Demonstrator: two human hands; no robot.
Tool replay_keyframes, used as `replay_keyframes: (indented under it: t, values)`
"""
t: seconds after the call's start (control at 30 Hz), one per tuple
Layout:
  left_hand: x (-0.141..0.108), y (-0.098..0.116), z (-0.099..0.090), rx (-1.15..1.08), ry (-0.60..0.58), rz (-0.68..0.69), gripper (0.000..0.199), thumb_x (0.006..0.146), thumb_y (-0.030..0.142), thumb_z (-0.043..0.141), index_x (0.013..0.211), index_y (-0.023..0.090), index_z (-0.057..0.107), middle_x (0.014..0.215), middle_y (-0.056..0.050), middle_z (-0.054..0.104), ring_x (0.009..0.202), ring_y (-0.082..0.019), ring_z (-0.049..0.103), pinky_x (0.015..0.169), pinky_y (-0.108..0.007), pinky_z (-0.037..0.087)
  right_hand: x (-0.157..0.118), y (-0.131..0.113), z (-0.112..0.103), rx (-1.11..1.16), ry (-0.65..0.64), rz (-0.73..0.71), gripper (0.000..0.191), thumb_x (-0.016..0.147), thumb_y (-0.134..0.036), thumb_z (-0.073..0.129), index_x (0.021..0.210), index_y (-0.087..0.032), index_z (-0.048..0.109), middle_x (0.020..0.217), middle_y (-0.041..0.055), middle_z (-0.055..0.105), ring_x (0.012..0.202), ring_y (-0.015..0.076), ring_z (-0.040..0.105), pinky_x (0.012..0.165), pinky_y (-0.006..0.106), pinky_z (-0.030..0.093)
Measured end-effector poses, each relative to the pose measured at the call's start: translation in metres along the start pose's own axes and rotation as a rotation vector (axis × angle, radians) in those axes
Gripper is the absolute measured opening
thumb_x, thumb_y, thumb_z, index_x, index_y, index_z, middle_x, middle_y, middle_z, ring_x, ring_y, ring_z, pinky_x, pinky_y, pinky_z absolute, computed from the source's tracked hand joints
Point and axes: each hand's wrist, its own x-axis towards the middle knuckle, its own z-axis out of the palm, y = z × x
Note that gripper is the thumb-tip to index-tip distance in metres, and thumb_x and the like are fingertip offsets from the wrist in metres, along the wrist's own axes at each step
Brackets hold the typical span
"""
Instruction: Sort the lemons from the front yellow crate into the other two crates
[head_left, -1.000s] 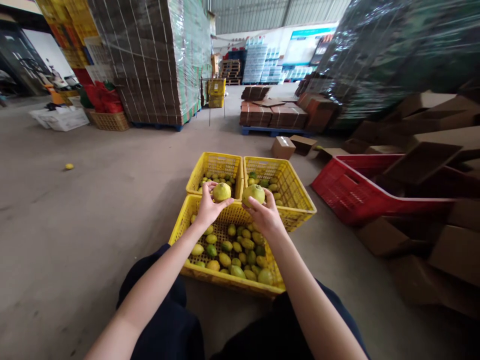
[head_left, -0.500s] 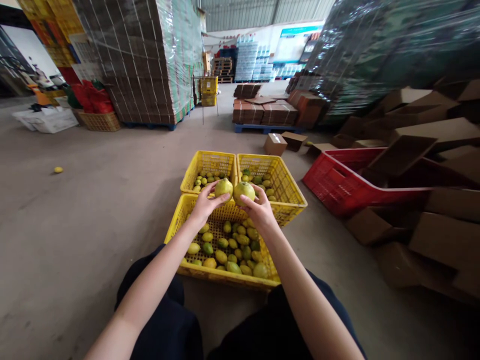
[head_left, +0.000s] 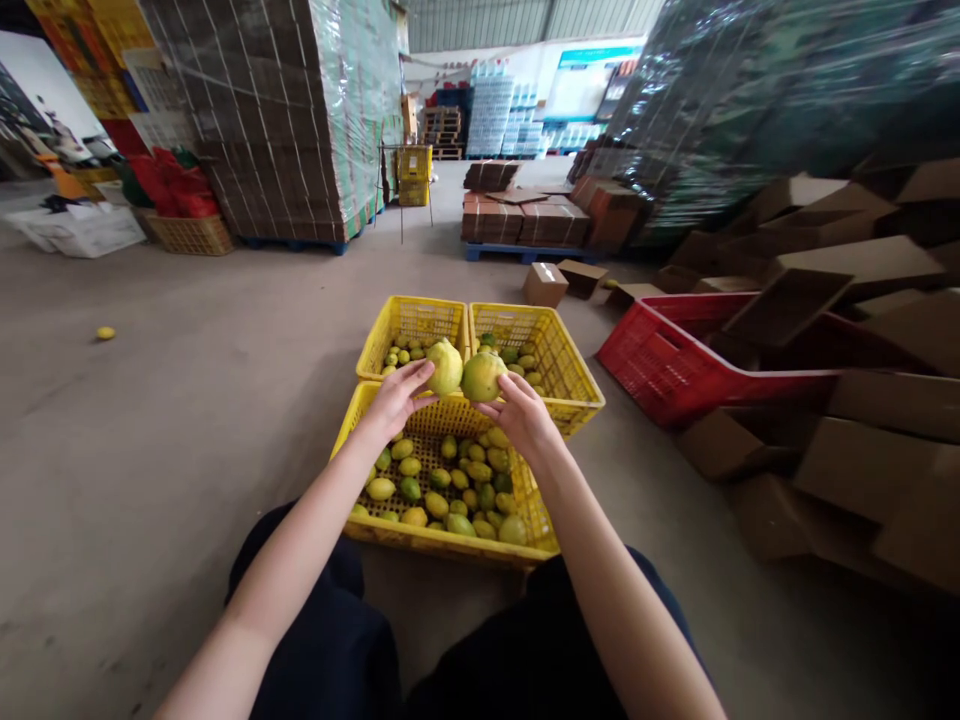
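At nine o'clock in the view, a lone yellow fruit (head_left: 106, 333) lies on the floor (head_left: 225, 400), well apart from the crates. At ten o'clock, farther off, a wicker basket (head_left: 193, 235) with something red (head_left: 180, 188) in it stands just beside a tall wrapped stack (head_left: 247, 120). Nearer the middle, the left hand (head_left: 390, 403) is in the air, its fingers closed on a pale yellow fruit (head_left: 445, 366) at that fruit's nine o'clock side, near the yellow back-left crate (head_left: 420, 318), which has fruit lying in it. At six o'clock the near crate (head_left: 450, 545), also yellow, has a loose spread of yellow and green fruit (head_left: 437, 504) over its lattice bottom. A greener fruit (head_left: 484, 377) is held up at the pale one's three o'clock (whether the two touch, I cannot tell). The fingers of the right hand (head_left: 529, 415) hold it from its four o'clock side. At one o'clock from the near crate, the back-right crate (head_left: 566, 365) has more fruit inside. Farther back at one o'clock, flattened cardboard (head_left: 555, 225) is stacked on a blue pallet (head_left: 506, 252), and a small carton (head_left: 544, 285) sits on the floor in front. At three o'clock stands a red crate (head_left: 660, 360), with loose cardboard boxes (head_left: 874, 470) lying near it towards four o'clock
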Motion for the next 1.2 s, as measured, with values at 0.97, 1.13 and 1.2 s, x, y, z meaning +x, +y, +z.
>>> replay_keyframes:
  t: [0.97, 1.13, 1.2]
  values:
    - [-0.003, -0.015, 0.009, 0.063, 0.037, -0.057, 0.027, 0.067, 0.016, 0.085, 0.090, 0.018, 0.070, 0.095, -0.003, 0.073, 0.094, -0.016, 0.066, 0.081, -0.022, 0.047, -0.003, 0.006, 0.007, -0.068, 0.040, 0.008, 0.037, 0.057, -0.030, 0.092, 0.080, -0.021, 0.063, 0.085, 0.0012, 0.074, 0.072, 0.0178, 0.073, 0.066, 0.030, 0.066]
    - [0.002, -0.010, 0.002, -0.016, 0.023, -0.135, 0.026, 0.068, 0.023, 0.086, 0.090, 0.017, 0.072, 0.092, -0.004, 0.073, 0.083, -0.013, 0.065, 0.077, -0.022, 0.048, 0.001, 0.008, 0.001, -0.011, 0.015, 0.075, 0.027, 0.068, -0.030, 0.086, 0.086, -0.021, 0.067, 0.079, 0.0008, 0.074, 0.062, 0.0132, 0.070, 0.061, 0.023, 0.063]
    - [0.004, -0.007, 0.000, -0.054, 0.023, -0.139, 0.025, 0.070, 0.024, 0.085, 0.089, 0.017, 0.070, 0.091, -0.004, 0.072, 0.081, -0.012, 0.065, 0.080, -0.024, 0.051, 0.003, 0.010, -0.001, 0.012, 0.037, 0.047, 0.027, 0.067, -0.027, 0.087, 0.084, -0.023, 0.066, 0.073, -0.0020, 0.073, 0.060, 0.0106, 0.068, 0.061, 0.020, 0.062]
